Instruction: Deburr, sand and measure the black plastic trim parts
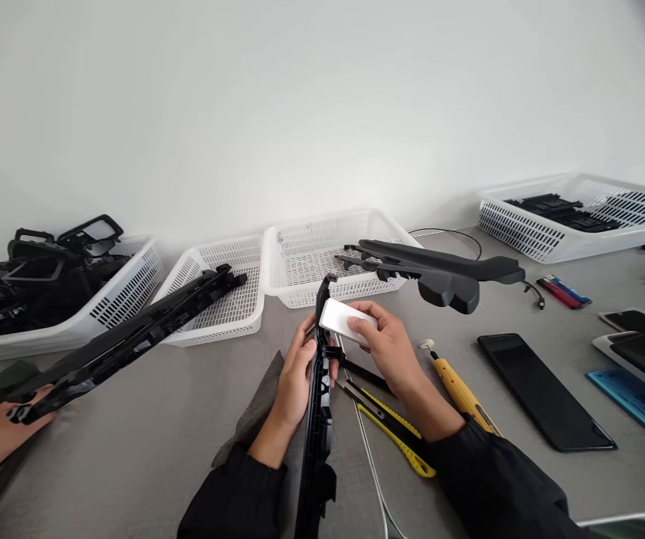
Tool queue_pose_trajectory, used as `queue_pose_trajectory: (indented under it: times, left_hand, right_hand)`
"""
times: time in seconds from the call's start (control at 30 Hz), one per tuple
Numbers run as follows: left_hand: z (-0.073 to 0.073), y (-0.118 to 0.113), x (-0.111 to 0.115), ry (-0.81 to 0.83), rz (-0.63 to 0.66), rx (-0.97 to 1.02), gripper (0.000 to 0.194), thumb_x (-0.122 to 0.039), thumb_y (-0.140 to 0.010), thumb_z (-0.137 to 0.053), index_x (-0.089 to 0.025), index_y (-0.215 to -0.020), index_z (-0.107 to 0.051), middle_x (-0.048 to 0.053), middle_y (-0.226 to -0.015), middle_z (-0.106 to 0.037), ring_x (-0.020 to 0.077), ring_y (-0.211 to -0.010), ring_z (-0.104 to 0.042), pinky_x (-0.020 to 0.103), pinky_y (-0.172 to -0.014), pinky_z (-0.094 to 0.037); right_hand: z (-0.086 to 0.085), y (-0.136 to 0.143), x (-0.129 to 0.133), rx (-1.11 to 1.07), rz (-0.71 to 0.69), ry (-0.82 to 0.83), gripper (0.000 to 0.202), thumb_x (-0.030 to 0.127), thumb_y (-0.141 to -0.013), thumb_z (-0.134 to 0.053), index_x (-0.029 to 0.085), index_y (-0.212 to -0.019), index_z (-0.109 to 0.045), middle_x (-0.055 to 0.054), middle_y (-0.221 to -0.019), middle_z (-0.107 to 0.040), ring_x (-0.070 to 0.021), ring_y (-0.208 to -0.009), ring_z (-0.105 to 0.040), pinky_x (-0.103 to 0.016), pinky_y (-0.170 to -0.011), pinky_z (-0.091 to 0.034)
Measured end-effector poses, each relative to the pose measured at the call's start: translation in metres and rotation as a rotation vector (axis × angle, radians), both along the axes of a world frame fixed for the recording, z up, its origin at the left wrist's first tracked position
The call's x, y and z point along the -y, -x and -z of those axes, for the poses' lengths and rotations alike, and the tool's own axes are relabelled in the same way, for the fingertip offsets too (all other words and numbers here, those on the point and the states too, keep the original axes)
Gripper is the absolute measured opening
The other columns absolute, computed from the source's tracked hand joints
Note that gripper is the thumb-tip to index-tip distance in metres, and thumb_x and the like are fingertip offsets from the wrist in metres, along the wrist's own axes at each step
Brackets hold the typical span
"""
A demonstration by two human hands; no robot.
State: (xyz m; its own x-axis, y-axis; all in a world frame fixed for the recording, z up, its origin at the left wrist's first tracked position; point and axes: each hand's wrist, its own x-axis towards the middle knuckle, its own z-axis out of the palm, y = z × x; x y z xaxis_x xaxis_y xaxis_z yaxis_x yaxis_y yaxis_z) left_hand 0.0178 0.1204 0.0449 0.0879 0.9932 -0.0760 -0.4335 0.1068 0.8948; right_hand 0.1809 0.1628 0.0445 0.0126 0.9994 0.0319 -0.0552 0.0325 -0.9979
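My left hand (293, 382) is wrapped round a long black plastic trim piece (318, 427), which stands lengthwise in front of me with clips and ribs along its side. In my right hand (393, 348) is a small white rectangular block (345, 320), pinched between thumb and fingers. The block's left end is at the upper part of the trim; whether they touch I cannot tell. Just below my right hand lies a yellow and black utility knife (393, 430) on the table. A yellow-handled tool (460, 389) with a pale tip lies right of my wrist.
At left, another person's hand (5, 430) holds a similar black piece (132, 344). White baskets (233, 318) line the wall, several with black parts. Grey-black trims (440, 269) overhang the middle basket (300, 296). Phones (547, 389) and a blue case (637, 404) lie right.
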Motion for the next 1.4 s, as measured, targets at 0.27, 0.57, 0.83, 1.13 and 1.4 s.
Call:
queue_pose_trajectory:
  times: [0.27,0.57,0.83,1.13,1.4]
  left_hand:
    - [0.001,0.001,-0.003,0.025,-0.069,0.016,0.057,-0.062,-0.095,-0.068,-0.022,-0.134,-0.053,-0.003,-0.069,-0.067,0.0156,-0.05,-0.059,0.026,-0.049,-0.049]
    - [0.002,0.006,-0.007,0.058,-0.116,0.169,0.064,-0.042,-0.088,-0.066,-0.015,-0.145,-0.058,-0.002,-0.067,-0.064,0.0174,-0.059,-0.06,0.027,-0.058,-0.048]
    - [-0.001,0.01,-0.008,0.008,-0.047,0.237,0.072,-0.037,-0.086,-0.075,-0.02,-0.154,-0.054,-0.001,-0.078,-0.063,0.0137,-0.061,-0.056,0.025,-0.055,-0.046]
    - [0.003,0.01,-0.01,-0.047,0.028,0.212,0.063,-0.042,-0.087,-0.082,-0.019,-0.142,-0.064,-0.003,-0.077,-0.055,0.0112,-0.062,-0.05,0.023,-0.052,-0.042]
    - [0.007,0.011,-0.012,-0.016,0.031,0.23,0.054,-0.049,-0.083,-0.086,-0.012,-0.12,-0.074,-0.001,-0.075,-0.055,0.0106,-0.062,-0.046,0.023,-0.053,-0.04]
  right_hand:
    - [-0.001,-0.001,0.002,-0.135,-0.005,0.019,0.032,0.044,-0.079,-0.074,0.023,-0.103,-0.071,-0.001,-0.088,-0.066,-0.0179,-0.073,-0.054,-0.027,-0.061,-0.041]
    - [-0.006,0.003,0.008,0.007,-0.071,-0.148,0.026,0.037,-0.08,-0.073,0.021,-0.1,-0.074,-0.003,-0.097,-0.071,-0.0206,-0.083,-0.061,-0.03,-0.073,-0.047]
    - [-0.006,0.001,0.008,0.002,-0.075,-0.183,0.021,0.037,-0.08,-0.074,0.021,-0.093,-0.074,-0.002,-0.09,-0.07,-0.0194,-0.079,-0.06,-0.029,-0.07,-0.045]
    - [-0.005,0.003,0.007,0.026,-0.088,-0.166,0.023,0.038,-0.079,-0.073,0.021,-0.093,-0.075,-0.002,-0.091,-0.072,-0.0198,-0.079,-0.06,-0.03,-0.072,-0.044]
    - [-0.003,0.003,0.007,0.012,-0.085,-0.153,0.022,0.037,-0.079,-0.074,0.021,-0.093,-0.075,-0.002,-0.092,-0.072,-0.0199,-0.082,-0.06,-0.03,-0.072,-0.044]
